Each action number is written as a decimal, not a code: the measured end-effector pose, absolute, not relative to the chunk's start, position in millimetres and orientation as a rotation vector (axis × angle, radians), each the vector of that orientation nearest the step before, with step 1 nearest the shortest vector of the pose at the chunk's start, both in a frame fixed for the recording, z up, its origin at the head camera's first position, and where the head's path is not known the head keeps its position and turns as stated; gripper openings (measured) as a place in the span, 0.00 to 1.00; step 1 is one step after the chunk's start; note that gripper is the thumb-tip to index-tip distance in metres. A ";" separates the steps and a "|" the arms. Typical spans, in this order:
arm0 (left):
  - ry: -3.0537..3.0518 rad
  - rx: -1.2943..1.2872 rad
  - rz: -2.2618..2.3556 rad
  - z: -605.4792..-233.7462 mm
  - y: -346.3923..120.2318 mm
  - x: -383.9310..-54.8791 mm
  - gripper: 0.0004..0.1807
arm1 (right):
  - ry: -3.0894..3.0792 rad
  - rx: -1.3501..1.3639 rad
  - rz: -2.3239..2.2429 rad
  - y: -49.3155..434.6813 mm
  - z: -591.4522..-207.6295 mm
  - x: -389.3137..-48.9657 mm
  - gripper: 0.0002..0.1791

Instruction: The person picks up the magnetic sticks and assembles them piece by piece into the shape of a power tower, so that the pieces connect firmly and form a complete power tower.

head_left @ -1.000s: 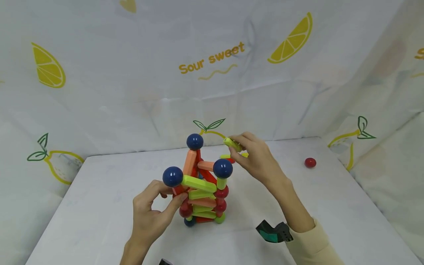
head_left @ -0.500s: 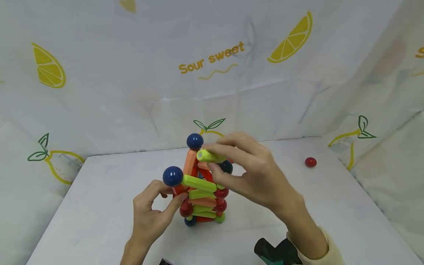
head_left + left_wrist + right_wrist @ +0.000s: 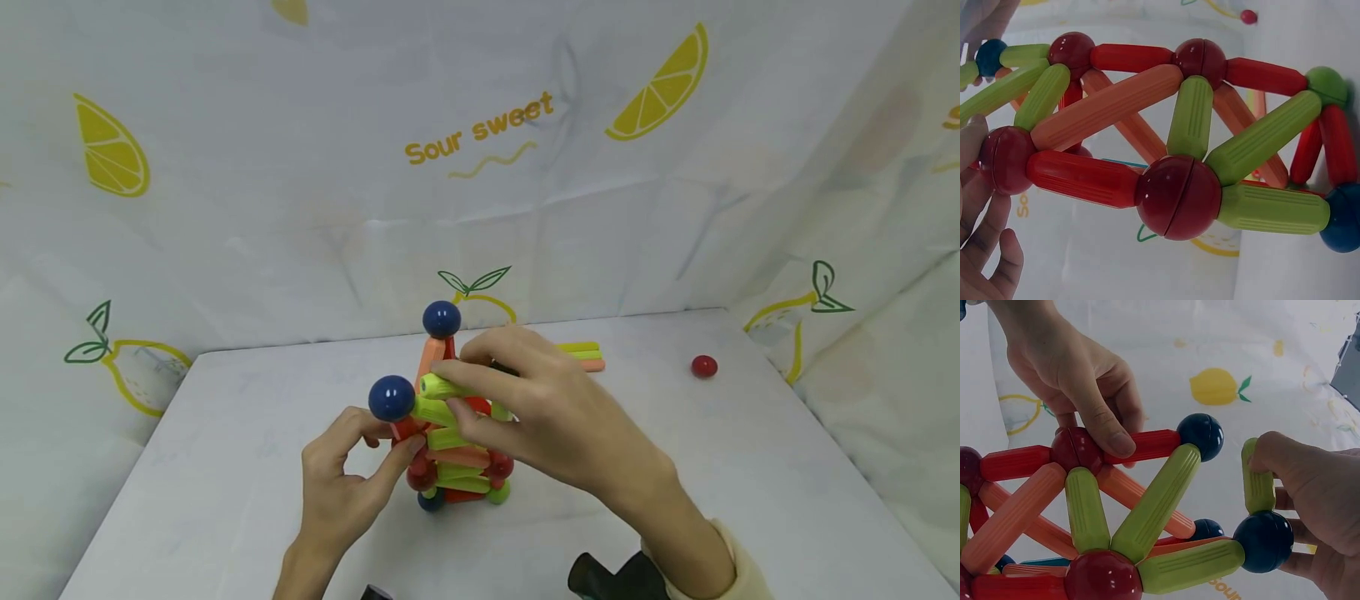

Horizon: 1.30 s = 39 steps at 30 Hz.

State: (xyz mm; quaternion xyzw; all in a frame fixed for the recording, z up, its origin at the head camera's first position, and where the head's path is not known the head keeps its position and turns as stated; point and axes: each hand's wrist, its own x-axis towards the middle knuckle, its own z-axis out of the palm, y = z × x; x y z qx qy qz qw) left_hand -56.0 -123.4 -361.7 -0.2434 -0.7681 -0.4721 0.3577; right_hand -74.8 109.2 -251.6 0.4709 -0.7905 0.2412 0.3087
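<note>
A tower of magnetic rods and balls (image 3: pixel 461 457) stands upright on the table. My left hand (image 3: pixel 341 475) holds it at the left, thumb and fingers about a red rod (image 3: pixel 1150 445) beside a red ball (image 3: pixel 1077 450). Between thumb and fingers, my right hand (image 3: pixel 555 408) pinches a lime green magnetic rod (image 3: pixel 438 386). In the right wrist view, one end of this rod meets the top right navy ball (image 3: pixel 1264 542). Its other end is apart from the top left navy ball (image 3: pixel 1201 437). A third navy ball (image 3: pixel 442 320) tops the tower's far corner.
Several loose rods (image 3: pixel 588 352), yellow, lime and peach, lie behind the right hand. A single red ball (image 3: pixel 704 367) sits farther right on the white table (image 3: pixel 225 467). Behind the table hangs a lemon-print curtain (image 3: pixel 300 208).
My right hand has moved left and down with the lime rod, from beside the tower to over its top right ball. The left hand has kept its hold.
</note>
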 end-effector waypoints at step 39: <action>-2.093 -0.358 -1.146 -361.8 -131.5 -55.2 0.21 | -2.218 1.138 1.107 127.8 -272.9 -57.5 0.29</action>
